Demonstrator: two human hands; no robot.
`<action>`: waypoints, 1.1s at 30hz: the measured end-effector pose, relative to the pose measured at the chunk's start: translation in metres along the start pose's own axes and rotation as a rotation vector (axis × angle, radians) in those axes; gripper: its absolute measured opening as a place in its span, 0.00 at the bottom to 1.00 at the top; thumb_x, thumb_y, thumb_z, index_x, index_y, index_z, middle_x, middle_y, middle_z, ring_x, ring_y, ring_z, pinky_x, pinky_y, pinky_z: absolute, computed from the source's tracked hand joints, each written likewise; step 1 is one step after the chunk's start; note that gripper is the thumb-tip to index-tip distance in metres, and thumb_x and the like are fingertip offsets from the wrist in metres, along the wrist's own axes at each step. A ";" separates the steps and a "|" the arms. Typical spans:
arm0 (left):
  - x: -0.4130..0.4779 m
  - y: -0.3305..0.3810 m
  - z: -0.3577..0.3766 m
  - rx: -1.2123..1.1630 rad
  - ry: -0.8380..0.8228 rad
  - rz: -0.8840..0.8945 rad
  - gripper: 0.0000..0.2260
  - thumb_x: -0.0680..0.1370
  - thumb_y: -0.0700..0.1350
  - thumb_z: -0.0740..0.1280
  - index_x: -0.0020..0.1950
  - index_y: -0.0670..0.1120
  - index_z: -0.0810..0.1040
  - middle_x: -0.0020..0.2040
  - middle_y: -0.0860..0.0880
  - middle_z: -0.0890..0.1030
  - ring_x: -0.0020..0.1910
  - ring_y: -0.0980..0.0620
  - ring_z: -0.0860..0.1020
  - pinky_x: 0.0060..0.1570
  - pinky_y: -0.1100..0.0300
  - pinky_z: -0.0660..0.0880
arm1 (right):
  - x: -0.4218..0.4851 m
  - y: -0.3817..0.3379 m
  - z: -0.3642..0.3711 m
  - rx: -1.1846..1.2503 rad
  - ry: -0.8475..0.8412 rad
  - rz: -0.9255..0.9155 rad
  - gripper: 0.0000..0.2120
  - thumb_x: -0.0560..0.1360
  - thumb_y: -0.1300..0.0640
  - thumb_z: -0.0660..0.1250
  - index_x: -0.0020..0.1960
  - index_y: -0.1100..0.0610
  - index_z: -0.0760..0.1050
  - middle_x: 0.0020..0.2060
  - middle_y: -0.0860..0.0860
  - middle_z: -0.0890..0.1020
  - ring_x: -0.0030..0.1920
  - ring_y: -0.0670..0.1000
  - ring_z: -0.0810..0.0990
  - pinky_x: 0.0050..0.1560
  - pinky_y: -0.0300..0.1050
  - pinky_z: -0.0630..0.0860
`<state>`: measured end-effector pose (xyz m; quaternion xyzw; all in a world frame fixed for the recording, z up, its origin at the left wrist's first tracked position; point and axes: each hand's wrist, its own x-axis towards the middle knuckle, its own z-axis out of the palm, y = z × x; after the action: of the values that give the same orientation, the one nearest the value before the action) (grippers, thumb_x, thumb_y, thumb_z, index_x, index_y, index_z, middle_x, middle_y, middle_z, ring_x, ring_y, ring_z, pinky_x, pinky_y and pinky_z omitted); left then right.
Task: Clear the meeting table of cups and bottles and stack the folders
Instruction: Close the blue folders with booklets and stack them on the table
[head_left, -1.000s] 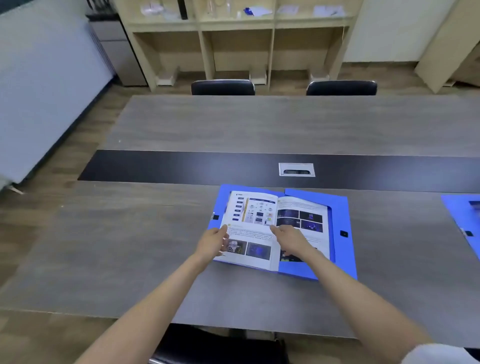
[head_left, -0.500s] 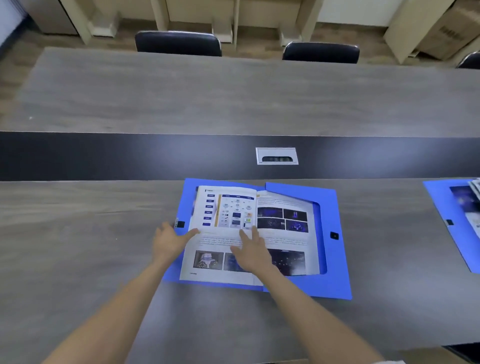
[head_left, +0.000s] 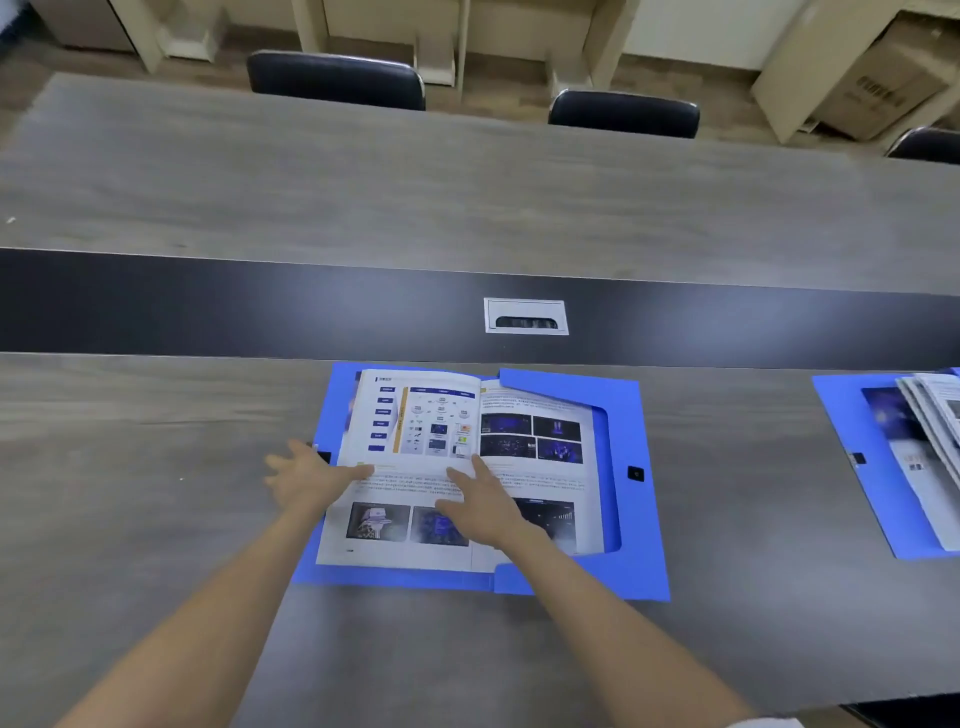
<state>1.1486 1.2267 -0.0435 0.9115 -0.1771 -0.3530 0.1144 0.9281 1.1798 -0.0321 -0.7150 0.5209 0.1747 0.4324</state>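
Observation:
An open blue folder (head_left: 641, 525) lies flat on the near half of the grey meeting table (head_left: 156, 519). An open printed booklet (head_left: 441, 415) rests inside it, its right page tucked under the folder's flap. My left hand (head_left: 306, 478) lies at the booklet's left edge, fingers spread, thumb on the page. My right hand (head_left: 480, 501) rests flat on the page near the booklet's spine. A second open blue folder (head_left: 857, 441) with papers lies at the right edge. No cups or bottles show.
A dark strip (head_left: 208, 306) with a silver cable box (head_left: 524, 316) runs across the table's middle. Black chairs (head_left: 337, 78) stand behind the far side. Shelving and a cardboard box (head_left: 878, 88) are beyond them.
The view has tilted down and closer to the table. Both hands slid up the booklet's pages; the left moved to the left edge, the right toward the spine.

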 end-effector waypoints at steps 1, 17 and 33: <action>-0.001 0.000 0.001 -0.007 0.008 -0.018 0.46 0.65 0.58 0.82 0.73 0.40 0.64 0.72 0.37 0.67 0.71 0.34 0.67 0.63 0.44 0.71 | 0.000 0.004 -0.002 -0.002 -0.002 -0.007 0.31 0.82 0.44 0.59 0.81 0.51 0.55 0.82 0.52 0.43 0.82 0.55 0.46 0.79 0.51 0.54; -0.043 0.050 -0.081 0.084 0.048 0.287 0.12 0.69 0.43 0.78 0.39 0.39 0.77 0.38 0.43 0.82 0.37 0.41 0.80 0.32 0.58 0.70 | -0.014 0.015 -0.030 0.006 0.211 0.032 0.28 0.82 0.47 0.59 0.79 0.55 0.61 0.78 0.58 0.60 0.77 0.60 0.60 0.73 0.56 0.62; -0.190 0.140 0.036 0.405 -0.216 0.608 0.13 0.76 0.47 0.66 0.56 0.44 0.69 0.52 0.46 0.77 0.53 0.41 0.78 0.44 0.55 0.68 | -0.039 0.089 -0.037 0.434 0.472 0.367 0.28 0.81 0.48 0.63 0.75 0.59 0.60 0.57 0.60 0.80 0.57 0.63 0.80 0.50 0.52 0.75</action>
<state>0.9591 1.1728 0.0916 0.7790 -0.5168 -0.3550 0.0124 0.8258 1.1662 -0.0224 -0.5219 0.7507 -0.0351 0.4035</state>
